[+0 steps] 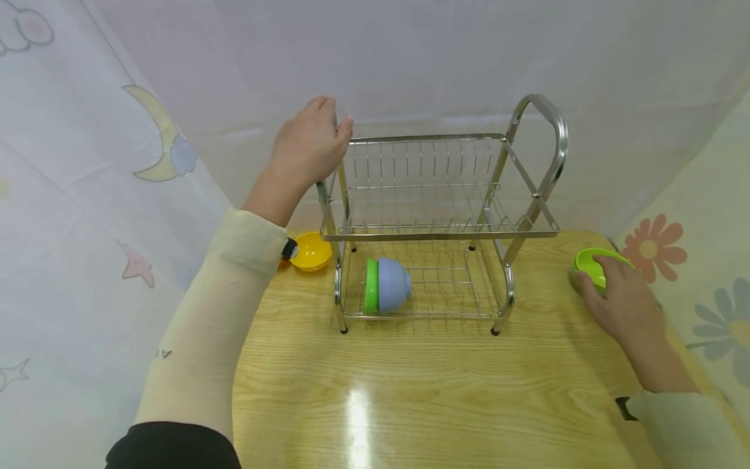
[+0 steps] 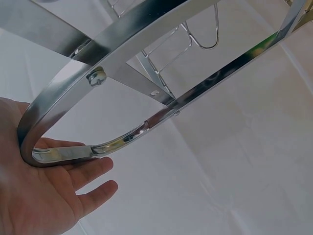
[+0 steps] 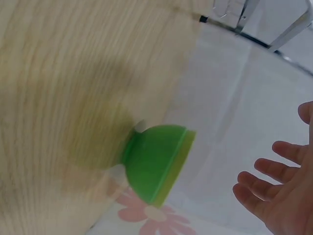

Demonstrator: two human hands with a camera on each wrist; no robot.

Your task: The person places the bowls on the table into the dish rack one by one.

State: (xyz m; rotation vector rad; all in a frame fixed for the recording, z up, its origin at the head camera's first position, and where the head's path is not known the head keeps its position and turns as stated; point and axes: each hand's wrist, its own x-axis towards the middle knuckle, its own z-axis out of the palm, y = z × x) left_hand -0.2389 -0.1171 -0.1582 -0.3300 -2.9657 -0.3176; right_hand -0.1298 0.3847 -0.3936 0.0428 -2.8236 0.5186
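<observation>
One green bowl (image 3: 151, 161) is set upright on the table (image 1: 439, 391), beside the loosely spread right hand (image 1: 629, 306); probably light, stiff and slippery, it is best pinched at the rim (image 3: 176, 169); the rack (image 1: 439, 236) is touched by the left hand (image 1: 307, 143), fingers extended.

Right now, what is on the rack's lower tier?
At the left of the rack, a green bowl and a blue bowl sit tipped sideways, close together. Their insides are hidden, so nesting can't be judged.
</observation>
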